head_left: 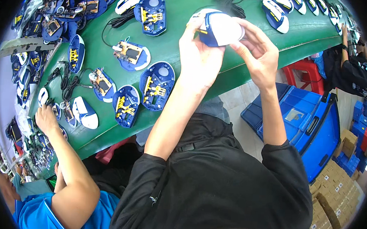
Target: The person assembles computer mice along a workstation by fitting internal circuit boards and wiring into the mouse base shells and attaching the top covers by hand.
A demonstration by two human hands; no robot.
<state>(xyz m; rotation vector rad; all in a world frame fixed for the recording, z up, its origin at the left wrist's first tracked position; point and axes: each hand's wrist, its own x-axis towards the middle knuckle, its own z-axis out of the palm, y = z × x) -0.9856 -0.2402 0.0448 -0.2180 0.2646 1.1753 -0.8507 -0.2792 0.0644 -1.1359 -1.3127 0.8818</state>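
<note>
A blue and white computer mouse (pixel 223 28) is held up over the near edge of the green table. My left hand (pixel 200 59) cups it from the left, with the fingers curled round its side. From the right, my right hand (pixel 258 52) grips its white end between thumb and fingers. Left of my forearm lie blue upper shells with yellow inner parts, one of them this open shell (pixel 157 86) and another a smaller shell (pixel 126 106). A mouse base with a circuit board (pixel 130 56) rests farther back, its cable attached. The underside of the held mouse is hidden.
Piled mouse parts (pixel 68 11) fill the far left. Mice (pixel 276 16) line the table's far right. At the left, a co-worker's hand (pixel 46 119) touches parts; another person (pixel 350 68) works at right. A blue crate (pixel 303 122), red stool (pixel 305 76) and cartons (pixel 334 195) stand beside me.
</note>
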